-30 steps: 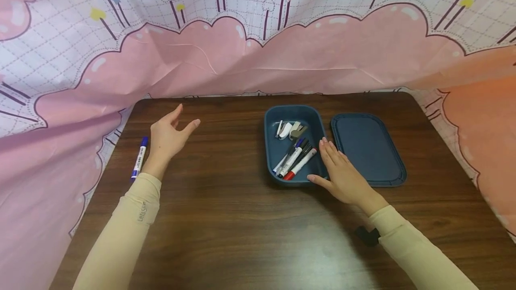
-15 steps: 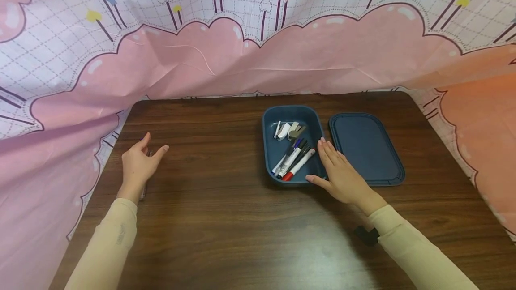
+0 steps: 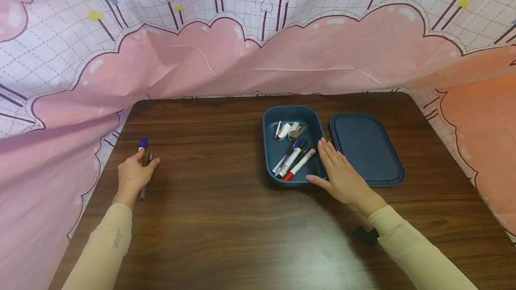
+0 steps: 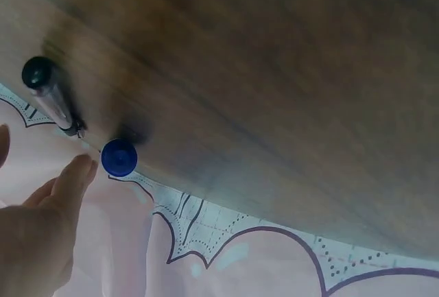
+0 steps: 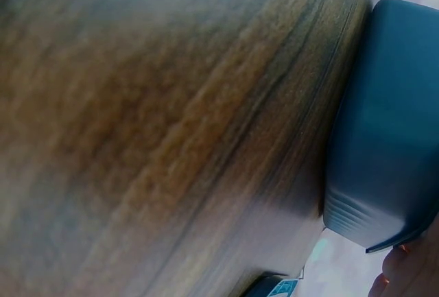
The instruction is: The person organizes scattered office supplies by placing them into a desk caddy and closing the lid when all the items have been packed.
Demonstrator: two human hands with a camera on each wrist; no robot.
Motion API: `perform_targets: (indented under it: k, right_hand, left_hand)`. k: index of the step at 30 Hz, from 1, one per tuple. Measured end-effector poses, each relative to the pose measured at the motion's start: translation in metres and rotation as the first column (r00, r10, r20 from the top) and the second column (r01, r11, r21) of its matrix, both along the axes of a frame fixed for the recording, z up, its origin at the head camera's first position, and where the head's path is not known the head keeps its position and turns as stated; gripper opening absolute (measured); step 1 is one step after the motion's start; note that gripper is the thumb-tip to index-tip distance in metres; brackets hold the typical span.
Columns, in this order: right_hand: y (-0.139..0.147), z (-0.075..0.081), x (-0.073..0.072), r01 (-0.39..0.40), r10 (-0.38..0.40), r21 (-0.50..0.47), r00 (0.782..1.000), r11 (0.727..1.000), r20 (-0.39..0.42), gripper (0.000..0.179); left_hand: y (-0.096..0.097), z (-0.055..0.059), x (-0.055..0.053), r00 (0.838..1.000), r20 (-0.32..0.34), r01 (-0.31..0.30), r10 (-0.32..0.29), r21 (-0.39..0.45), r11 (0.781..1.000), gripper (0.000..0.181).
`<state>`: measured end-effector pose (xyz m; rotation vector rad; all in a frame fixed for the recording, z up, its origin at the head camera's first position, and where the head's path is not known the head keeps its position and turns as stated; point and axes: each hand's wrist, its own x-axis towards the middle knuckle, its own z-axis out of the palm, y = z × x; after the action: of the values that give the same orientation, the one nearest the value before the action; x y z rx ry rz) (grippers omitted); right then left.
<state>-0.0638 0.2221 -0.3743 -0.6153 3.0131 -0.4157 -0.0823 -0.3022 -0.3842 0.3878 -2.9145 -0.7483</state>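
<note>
At the table's left, my left hand (image 3: 131,176) reaches low with thumb and fingers apart. A clear pen (image 3: 143,192) lies between thumb and fingers; its dark end (image 4: 38,72) shows in the left wrist view. My fingertips are right beside a marker (image 3: 143,142) with a blue cap (image 4: 119,158), the rest of it hidden behind the hand. My right hand (image 3: 342,176) rests with straight fingers along the right rim of a blue box (image 3: 267,147), thumb at its front corner. Inside are a red-capped marker (image 3: 300,164), other pens and markers, and two small staplers (image 3: 284,131) (image 3: 296,130).
A blue lid (image 3: 367,149) lies flat just right of the box. The brown wooden table (image 3: 213,218) ends at a patterned pink and white cloth (image 3: 258,66) at the back and sides. A small black object (image 3: 366,235) shows beside the right sleeve.
My left hand has moved left and down toward the table, over the blue-capped marker and the clear pen. The right hand stays on the box.
</note>
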Motion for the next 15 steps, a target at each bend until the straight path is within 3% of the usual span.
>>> perform_targets:
  k: [10,15]
  right_hand:
    - [0.0,0.0,0.0,-0.004,0.004,-0.005,1.0,1.0,-0.003,0.093]
    - [0.0,0.0,0.0,-0.005,0.005,-0.005,1.0,1.0,0.003,0.092]
  left_hand:
    - [0.001,-0.009,-0.001,0.999,0.037,0.022,-0.023,0.021,1.0,0.056]
    - [0.003,-0.011,-0.001,1.0,-0.008,0.03,-0.03,-0.002,1.0,0.049]
